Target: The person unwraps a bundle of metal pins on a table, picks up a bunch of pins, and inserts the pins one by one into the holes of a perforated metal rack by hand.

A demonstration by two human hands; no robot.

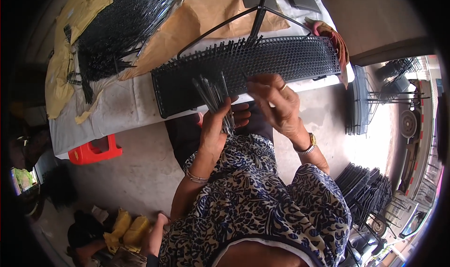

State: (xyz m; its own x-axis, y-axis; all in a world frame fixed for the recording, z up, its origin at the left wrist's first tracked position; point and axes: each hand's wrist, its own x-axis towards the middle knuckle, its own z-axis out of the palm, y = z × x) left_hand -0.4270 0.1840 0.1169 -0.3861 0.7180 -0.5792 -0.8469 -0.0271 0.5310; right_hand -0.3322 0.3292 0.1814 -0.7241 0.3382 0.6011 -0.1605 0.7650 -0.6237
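A bundle of thin, shiny dark strips (210,94) lies in my left hand (216,126), closed around its lower part with the thumb across it. The strips fan out at their upper ends. My right hand (277,100) is raised to the right of the bundle, fingertips pinched; a slim dark strip end (244,75) shows at them. Beyond both hands, a long black perforated panel (295,56) rests along the table's near edge. Several thin strips stick up in a row along the left part of its far edge. Any contact between the right hand and the panel cannot be made out.
On the white-covered table (124,107) lie a large heap of dark strips (119,37), brown paper (201,16) and yellow wrapping (63,75). A black frame (259,16) stands behind the panel. Below is a red stool (96,150). Stacked black racks (363,185) stand at right; another person's foot (162,220) shows lower left.
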